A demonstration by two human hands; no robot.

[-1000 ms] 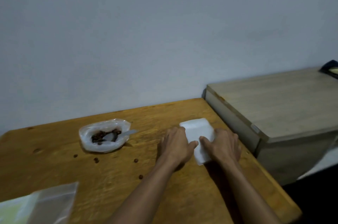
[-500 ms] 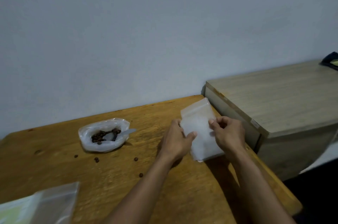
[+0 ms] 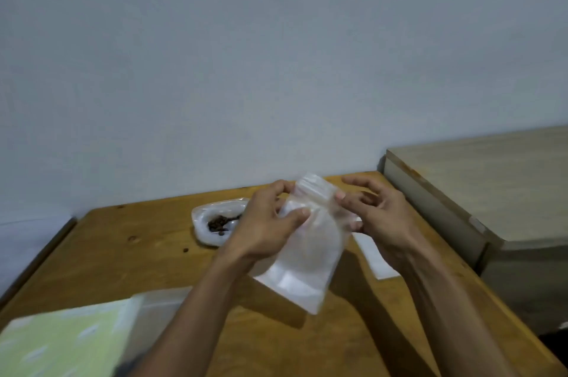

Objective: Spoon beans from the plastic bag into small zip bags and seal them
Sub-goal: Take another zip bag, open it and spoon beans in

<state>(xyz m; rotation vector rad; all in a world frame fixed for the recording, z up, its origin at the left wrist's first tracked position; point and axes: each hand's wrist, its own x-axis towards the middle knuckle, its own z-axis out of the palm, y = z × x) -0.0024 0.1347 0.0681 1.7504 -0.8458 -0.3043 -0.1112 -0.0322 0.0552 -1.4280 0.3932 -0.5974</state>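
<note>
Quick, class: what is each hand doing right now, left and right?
Left hand: pinches the zip bag near its top, off the table.
Right hand: fingers pinch the bag's zip edge.

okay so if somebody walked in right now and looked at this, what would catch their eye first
First, the clear zip bag held up over the middle of the wooden table, with the left hand and right hand pinching it near its zip end. Next, the plastic bag of dark beans lying behind the left hand. A pale green sheet sits blurred at the near left corner.
</note>
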